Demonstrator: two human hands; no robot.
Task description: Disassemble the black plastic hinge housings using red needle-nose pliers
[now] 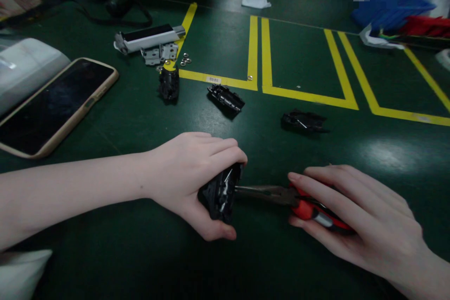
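Observation:
Fingers and thumb of my left hand [197,173] are wrapped round a black plastic part [225,192] low over the green table. My right hand [362,220] grips long-nose pliers [274,192] by their red and black handles. The thin jaws point left, and their tips reach the right side of the black part; whether they pinch anything there I cannot tell. Beyond my hands lie three similar black plastic pieces: one at the left [169,83], one in the middle [227,98] and one at the right [304,121].
A phone [56,105] lies at the left by a white object [31,70]. Farther back are a white and black device [149,39], metal brackets [160,53] and several small rings [185,59]. Yellow tape [309,98] marks the green table. A blue bin [392,7] stands at back right.

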